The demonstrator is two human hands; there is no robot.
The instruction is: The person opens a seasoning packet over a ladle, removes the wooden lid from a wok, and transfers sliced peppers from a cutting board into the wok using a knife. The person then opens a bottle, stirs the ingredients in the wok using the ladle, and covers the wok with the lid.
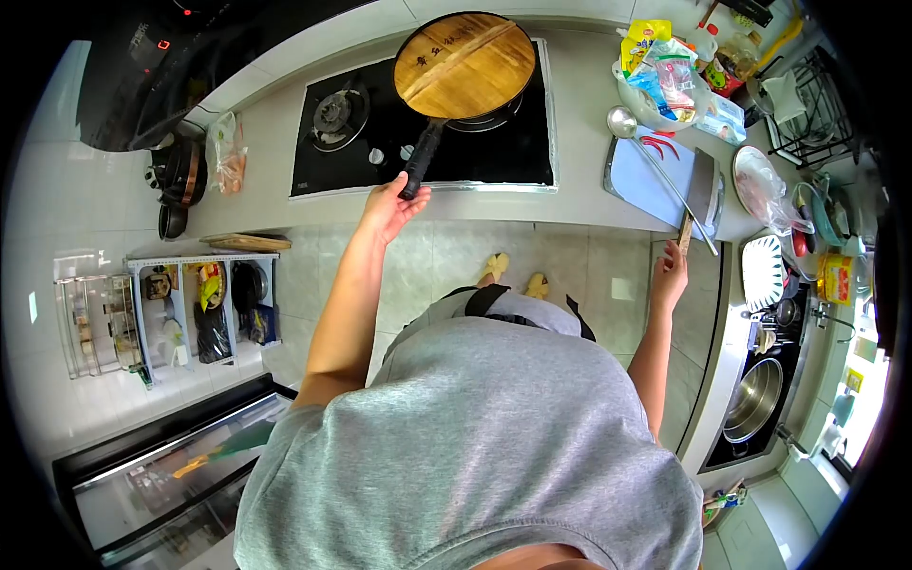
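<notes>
My left hand point(389, 211) is at the end of the black handle of a wok point(424, 157), with thumb and fingers closed around its tip. The wok stands on the right burner, covered by a round wooden lid point(465, 66). At the counter's front edge, my right hand point(669, 275) has its fingers closed at the wooden handle of a cleaver point(701, 185). The cleaver's blade lies on the right part of a light blue cutting board point(646, 185). Red chilies point(655, 144) lie near the board's top, and a metal ladle point(622, 122) rests diagonally across it.
A black gas stove point(351, 166) holds the wok. Behind the board stands a white bowl point(655, 109) with food packets. A plate point(755, 176) under plastic and a sink with a metal basin point(753, 399) are at right. A shelf rack point(180, 313) stands left.
</notes>
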